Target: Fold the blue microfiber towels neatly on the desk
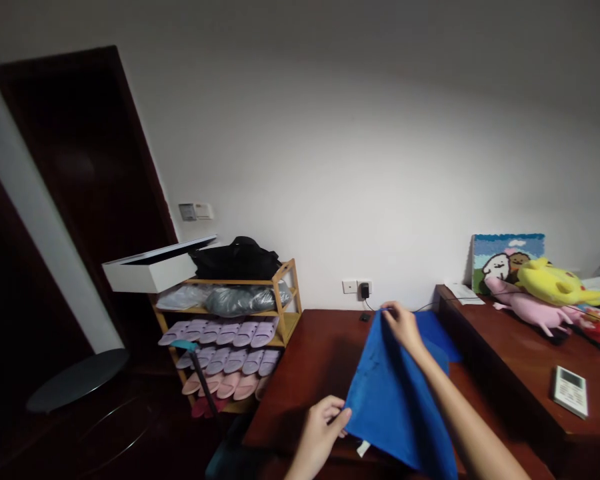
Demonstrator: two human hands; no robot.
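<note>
A blue cloth [395,400] hangs between my two hands over the dark red wooden table [320,353]. My left hand [323,427] pinches its near left corner, close to the table's front edge. Farther away, my right hand [400,327] grips the far upper corner near the wall. A small white tag [363,448] sticks out from the cloth's lower edge. Behind my right hand, another flat blue piece [437,337] lies on the table; whether it belongs to the same cloth I cannot tell.
Left of the table stands a wooden shoe rack [284,300] with several slippers, a black bag [237,259] and a white box [153,273] on top. A round stool [80,380] is farther left. On the raised right surface are plush toys [555,283] and a white remote-like device [571,391].
</note>
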